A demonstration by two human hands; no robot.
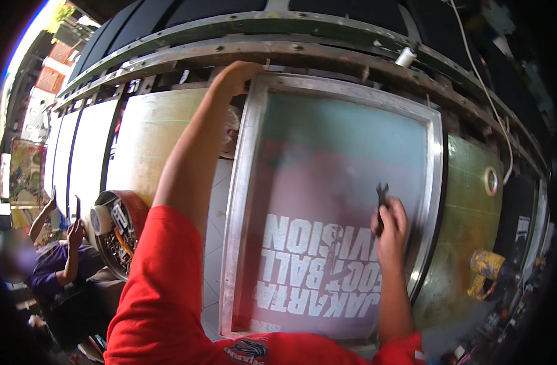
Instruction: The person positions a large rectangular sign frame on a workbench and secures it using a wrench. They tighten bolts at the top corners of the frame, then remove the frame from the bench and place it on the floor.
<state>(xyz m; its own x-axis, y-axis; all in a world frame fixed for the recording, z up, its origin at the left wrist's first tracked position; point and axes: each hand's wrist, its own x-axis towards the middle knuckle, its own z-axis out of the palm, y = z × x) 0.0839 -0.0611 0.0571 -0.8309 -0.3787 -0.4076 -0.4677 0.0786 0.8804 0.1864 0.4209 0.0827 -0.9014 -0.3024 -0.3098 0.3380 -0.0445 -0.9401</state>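
Observation:
A large screen-printing frame [239, 201] with a metal rim and a teal and reddish mesh lies in front of me, with pale stencil lettering at its near end. My left hand [237, 76] grips the frame's far left corner, the arm in a red sleeve stretched out. My right hand [392, 226] rests on the mesh near the right rim, closed on a small dark tool [382, 198] whose tip points away from me.
The frame lies on a long, stained printing table [467, 213] with metal rails behind it. A yellow tape roll [485, 267] and a tape ring [491, 180] sit at right. At left, a seated person [59, 267] holds up a phone beside a round tray [117, 234].

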